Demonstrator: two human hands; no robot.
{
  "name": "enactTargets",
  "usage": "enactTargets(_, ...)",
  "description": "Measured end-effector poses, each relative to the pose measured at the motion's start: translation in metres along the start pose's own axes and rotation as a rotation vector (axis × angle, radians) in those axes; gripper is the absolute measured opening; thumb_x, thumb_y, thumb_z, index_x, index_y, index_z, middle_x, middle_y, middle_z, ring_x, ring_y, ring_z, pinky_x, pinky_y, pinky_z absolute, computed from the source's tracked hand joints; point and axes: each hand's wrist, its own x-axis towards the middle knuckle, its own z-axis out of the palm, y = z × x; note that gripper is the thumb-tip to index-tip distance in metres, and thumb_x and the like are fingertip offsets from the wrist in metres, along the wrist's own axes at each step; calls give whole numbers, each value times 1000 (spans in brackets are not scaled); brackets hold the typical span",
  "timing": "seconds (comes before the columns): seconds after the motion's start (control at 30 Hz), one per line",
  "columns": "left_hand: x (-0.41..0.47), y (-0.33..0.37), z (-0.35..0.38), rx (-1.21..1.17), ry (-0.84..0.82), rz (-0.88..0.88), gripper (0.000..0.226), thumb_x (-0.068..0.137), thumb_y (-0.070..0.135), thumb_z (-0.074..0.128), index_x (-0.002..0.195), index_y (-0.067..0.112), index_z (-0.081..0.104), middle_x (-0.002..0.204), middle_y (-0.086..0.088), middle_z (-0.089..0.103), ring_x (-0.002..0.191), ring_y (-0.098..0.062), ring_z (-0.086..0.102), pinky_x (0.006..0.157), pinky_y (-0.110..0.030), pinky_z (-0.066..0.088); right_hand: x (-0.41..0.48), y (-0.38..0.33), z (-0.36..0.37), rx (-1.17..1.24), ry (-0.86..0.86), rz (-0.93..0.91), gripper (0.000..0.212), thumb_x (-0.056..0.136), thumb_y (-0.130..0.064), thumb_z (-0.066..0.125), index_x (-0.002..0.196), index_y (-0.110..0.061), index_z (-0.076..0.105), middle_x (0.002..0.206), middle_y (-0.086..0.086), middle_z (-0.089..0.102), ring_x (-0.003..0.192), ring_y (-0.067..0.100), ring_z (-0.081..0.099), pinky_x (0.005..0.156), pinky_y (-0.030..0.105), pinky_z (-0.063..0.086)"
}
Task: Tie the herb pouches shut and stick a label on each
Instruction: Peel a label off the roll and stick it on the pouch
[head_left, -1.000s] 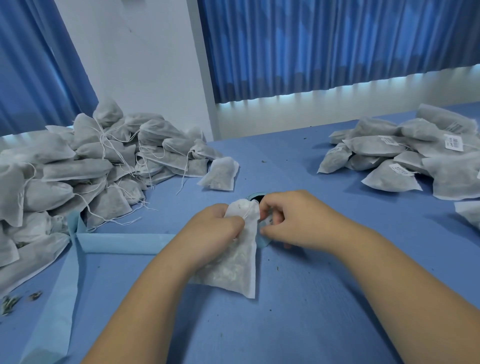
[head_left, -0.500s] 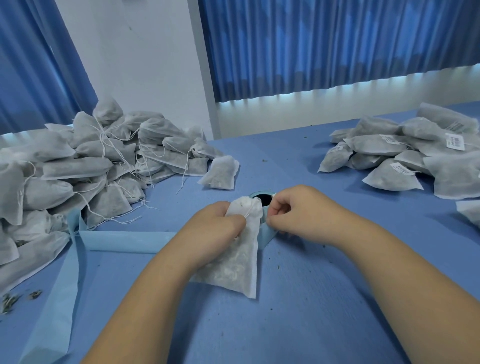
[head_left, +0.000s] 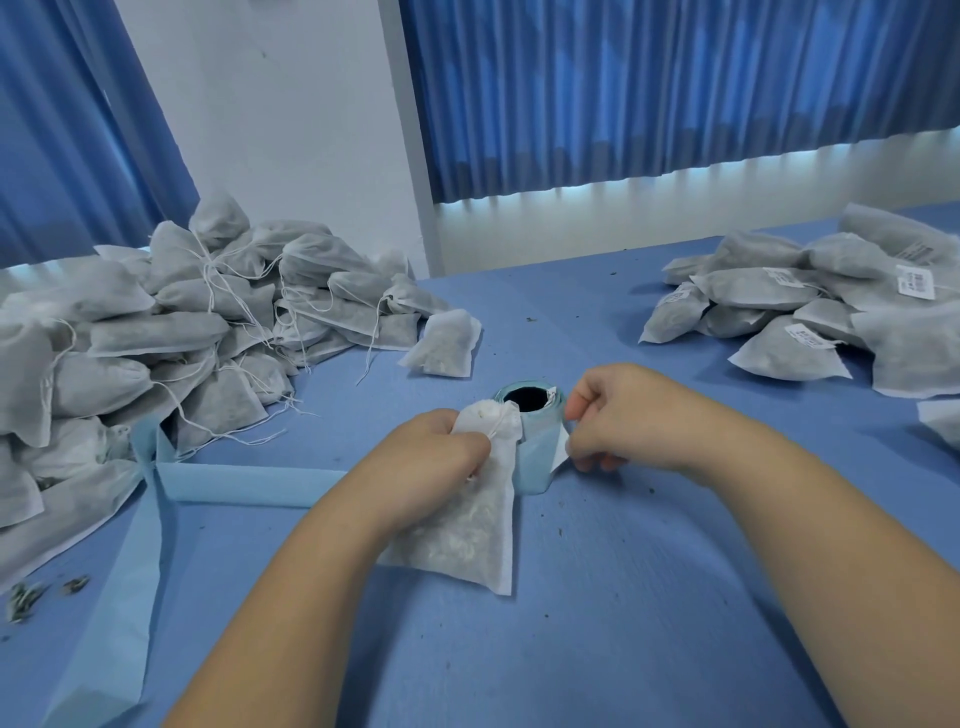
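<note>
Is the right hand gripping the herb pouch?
No, only the left hand grips the pouch; the right hand pinches a white label at the label roll.

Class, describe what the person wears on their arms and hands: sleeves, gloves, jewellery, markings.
The left hand and right hand are bare: no gloves, no rings showing. No sleeve, watch, bracelet or marking is in view anywhere up to the frame edge.

open blue table (head_left: 649, 597) between pouch heap (head_left: 171, 332) left, labelled pile (head_left: 810, 306) right; label roll (head_left: 535, 415) mid.
</note>
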Motion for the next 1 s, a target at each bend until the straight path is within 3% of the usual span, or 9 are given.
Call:
enactTargets(0.1, 0, 0, -1, 3, -10, -7, 11, 80, 22, 50, 70, 26, 56, 65, 12, 56, 62, -13, 52, 59, -27, 38, -1, 1, -3, 57, -61, 78, 10, 78, 1, 63, 81, -9, 63, 64, 10, 71, 54, 12, 62, 52, 20, 51)
enactTargets(0.37, 2, -1, -1, -2, -9, -20, 12, 80, 21, 50, 69, 26, 55, 62, 12, 56, 62, -14, 52, 60, -28, 39, -3, 4, -8, 67, -164, 97, 23, 83, 3, 54, 100, -5, 67, 78, 10, 64, 65, 16, 62, 62, 26, 53)
enactTargets(0.5, 2, -1, -2, 9, -11, -17, 21, 80, 20, 50, 61, 28, 53, 52, 17, 52, 56, -12, 48, 56, -27, 36, -4, 6, -12, 78, -193, 111, 26, 85, 4, 52, 100, -9, 70, 71, 3, 62, 61, 13, 60, 61, 25, 52)
enactTargets(0.8, 1, 0, -3, 32, -22, -21, 36, 81, 19, 49, 50, 36, 54, 45, 20, 46, 48, -8, 44, 53, -26, 32, -7, 6, -18, 59, -226, 122, 37, 84, 5, 48, 99, -20, 71, 76, 8, 59, 58, 14, 56, 59, 23, 51)
enactTargets(1.0, -2, -1, -7, 35, -32, -34, 36, 81, 20, 49, 48, 34, 51, 43, 19, 44, 56, -14, 44, 56, -28, 31, -8, 9, -27, 106, -205, 129, 32, 84, 3, 49, 100, -15, 70, 73, 5, 56, 57, 14, 56, 62, 26, 52)
